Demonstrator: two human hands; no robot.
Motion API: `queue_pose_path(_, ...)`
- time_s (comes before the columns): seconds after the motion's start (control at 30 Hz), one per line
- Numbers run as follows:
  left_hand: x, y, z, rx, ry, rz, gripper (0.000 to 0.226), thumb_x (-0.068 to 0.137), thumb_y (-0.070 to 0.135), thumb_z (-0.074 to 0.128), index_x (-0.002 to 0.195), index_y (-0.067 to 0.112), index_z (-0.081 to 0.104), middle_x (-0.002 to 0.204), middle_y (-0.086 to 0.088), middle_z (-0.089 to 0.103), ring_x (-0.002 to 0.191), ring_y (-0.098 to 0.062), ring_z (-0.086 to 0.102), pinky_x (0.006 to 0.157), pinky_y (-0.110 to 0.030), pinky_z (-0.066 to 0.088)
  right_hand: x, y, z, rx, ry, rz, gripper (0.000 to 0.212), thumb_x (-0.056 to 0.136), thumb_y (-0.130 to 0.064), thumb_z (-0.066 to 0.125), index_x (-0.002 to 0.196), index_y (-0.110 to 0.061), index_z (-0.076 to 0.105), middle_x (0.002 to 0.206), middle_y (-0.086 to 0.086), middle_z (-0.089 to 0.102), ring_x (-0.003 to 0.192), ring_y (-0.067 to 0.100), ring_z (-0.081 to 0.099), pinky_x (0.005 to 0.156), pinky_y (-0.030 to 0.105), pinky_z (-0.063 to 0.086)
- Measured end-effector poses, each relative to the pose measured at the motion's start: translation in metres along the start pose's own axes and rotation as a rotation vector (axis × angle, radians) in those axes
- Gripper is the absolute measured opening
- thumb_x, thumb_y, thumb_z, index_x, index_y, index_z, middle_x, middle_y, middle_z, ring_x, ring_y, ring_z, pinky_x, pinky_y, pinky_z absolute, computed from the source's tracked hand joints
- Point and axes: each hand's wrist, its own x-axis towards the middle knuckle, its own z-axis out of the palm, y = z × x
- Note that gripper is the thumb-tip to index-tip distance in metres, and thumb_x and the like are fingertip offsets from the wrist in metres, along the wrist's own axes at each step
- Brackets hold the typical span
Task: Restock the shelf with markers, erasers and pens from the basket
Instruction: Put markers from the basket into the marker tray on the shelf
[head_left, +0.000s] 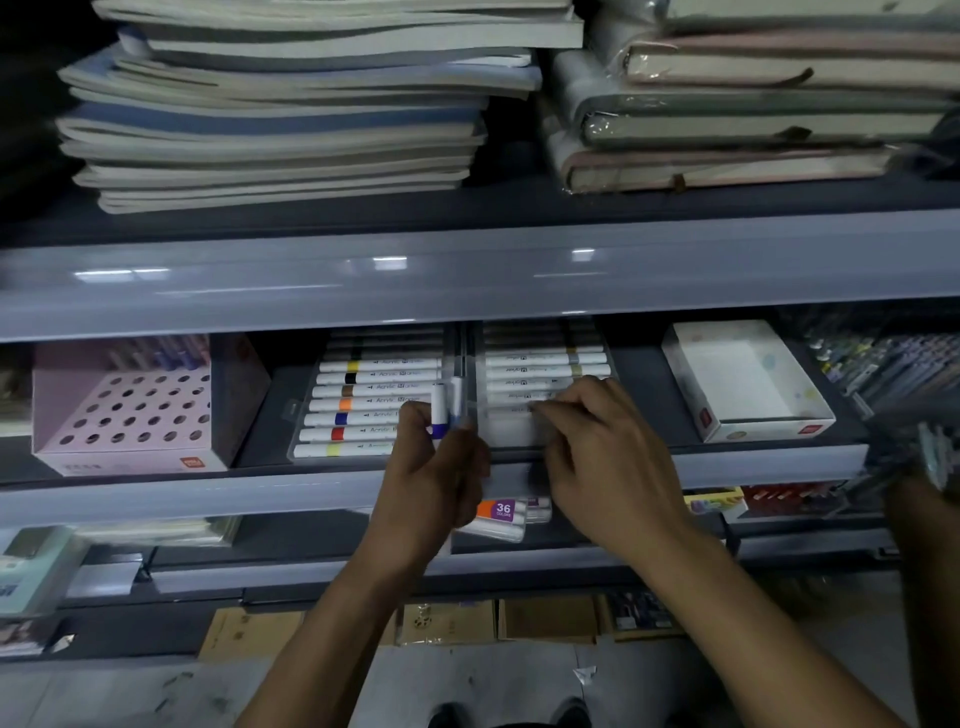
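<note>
An open clear marker case (311, 415) lies on the middle shelf (208, 493), with rows of white acrylic markers in both halves. My left hand (436, 467) is shut on two white markers (447, 405), held upright in front of the case's hinge; one has a blue band. My right hand (597, 441) rests on the case's right half, its fingertips pinching a white marker (519, 408) lying in the lower rows. The basket is out of sight.
A pink pen holder with round holes (130, 410) stands left of the case, a white open box (748, 379) to its right. A "36 colors" marker pack (498, 514) lies on the shelf below. Notebook stacks (280, 104) fill the top shelf.
</note>
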Motion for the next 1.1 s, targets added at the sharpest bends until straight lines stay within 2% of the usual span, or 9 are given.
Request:
queue_pose_path(0.1, 0.002, 0.0, 0.001, -0.061, -0.091, 0.012, 0.033, 0.102, 0.034, 0.054, 0.11, 0.002, 0.051, 0.075, -0.005, 0.06, 0.048, -0.023, 0.042, 0.045, -0.031, 0.038, 0.0, -0.006, -0.002, 0.295, 0.106, 0.093, 0.026, 0.101, -0.025, 0.059, 0.121, -0.015, 0.073, 0.109, -0.004, 0.061, 0.106, 0.015, 0.06, 0.087, 0.036, 0.056)
queue_pose_path(0.23, 0.001, -0.002, 0.003, -0.036, -0.177, 0.045, 0.034, 0.104, 0.037, 0.054, 0.105, 0.006, 0.066, 0.08, -0.012, 0.067, 0.049, -0.026, 0.051, 0.048, -0.031, 0.045, 0.006, -0.019, -0.01, 0.749, -0.078, 0.187, 0.033, 0.098, -0.053, 0.054, 0.117, -0.028, 0.068, 0.086, -0.009, 0.068, 0.084, 0.009, 0.066, 0.074, 0.029, 0.054)
queue_pose_path(0.37, 0.0, -0.004, 0.001, -0.042, -0.266, 0.028, 0.035, 0.104, 0.039, 0.055, 0.099, 0.008, 0.071, 0.085, -0.019, 0.073, 0.052, -0.028, 0.061, 0.051, -0.034, 0.053, 0.009, -0.021, -0.011, 0.893, -0.118, 0.194, 0.026, 0.102, -0.033, 0.063, 0.084, -0.014, 0.064, 0.063, -0.004, 0.057, 0.06, 0.008, 0.055, 0.059, 0.02, 0.046)
queue_pose_path(0.47, 0.0, -0.006, -0.002, -0.042, -0.251, 0.006, 0.03, 0.105, 0.039, 0.056, 0.104, 0.015, 0.073, 0.082, -0.016, 0.073, 0.048, -0.024, 0.057, 0.047, -0.031, 0.049, 0.009, -0.014, -0.012, 1.021, -0.046, 0.342, 0.027, 0.101, -0.031, 0.063, 0.088, -0.009, 0.067, 0.066, -0.002, 0.06, 0.061, 0.007, 0.054, 0.059, 0.023, 0.046)
queue_pose_path(0.63, 0.002, -0.009, -0.009, -0.053, -0.093, -0.039, 0.026, 0.102, 0.031, 0.061, 0.083, 0.017, 0.07, 0.056, -0.002, 0.05, 0.04, -0.011, 0.03, 0.041, -0.021, 0.026, 0.01, 0.0, -0.019, 1.226, 0.132, 0.592, 0.017, 0.1, -0.026, 0.067, 0.092, -0.013, 0.074, 0.07, 0.005, 0.072, 0.055, 0.01, 0.06, 0.055, 0.021, 0.052)
queue_pose_path(0.73, 0.001, -0.005, -0.007, -0.055, -0.061, -0.019, 0.023, 0.1, 0.027, 0.064, 0.08, 0.018, 0.072, 0.054, -0.004, 0.04, 0.041, -0.012, 0.027, 0.042, -0.02, 0.024, 0.011, 0.008, -0.017, 1.21, 0.147, 0.642, 0.021, 0.099, -0.03, 0.068, 0.093, -0.011, 0.075, 0.071, 0.007, 0.074, 0.056, 0.011, 0.062, 0.056, 0.02, 0.054)
queue_pose_path(0.87, 0.003, -0.006, -0.006, 0.026, 0.024, 0.03, 0.021, 0.103, 0.021, 0.063, 0.086, 0.012, 0.071, 0.049, 0.008, 0.048, 0.04, -0.006, 0.034, 0.04, -0.019, 0.03, 0.008, 0.017, -0.011, 1.006, 0.197, 0.546, 0.01, 0.096, -0.03, 0.072, 0.098, -0.02, 0.073, 0.082, -0.007, 0.075, 0.072, 0.002, 0.069, 0.065, 0.015, 0.053)
queue_pose_path(0.97, 0.005, -0.009, -0.006, 0.078, 0.069, 0.043, 0.017, 0.102, 0.021, 0.065, 0.09, 0.012, 0.073, 0.051, 0.01, 0.055, 0.04, -0.002, 0.04, 0.04, -0.016, 0.033, 0.002, 0.022, -0.012, 0.62, 0.263, 0.295, 0.017, 0.092, -0.025, 0.076, 0.108, -0.027, 0.07, 0.101, -0.014, 0.069, 0.096, 0.003, 0.066, 0.08, 0.012, 0.053)
queue_pose_path(1.1, 0.009, -0.013, -0.003, 0.078, 0.089, 0.025, 0.017, 0.102, 0.022, 0.066, 0.089, 0.014, 0.073, 0.049, 0.009, 0.052, 0.039, -0.002, 0.039, 0.039, -0.016, 0.032, -0.001, 0.017, -0.017, 0.392, 0.106, -0.003, 0.021, 0.089, -0.023, 0.078, 0.111, -0.021, 0.076, 0.11, -0.011, 0.062, 0.103, 0.005, 0.062, 0.086, 0.023, 0.057)
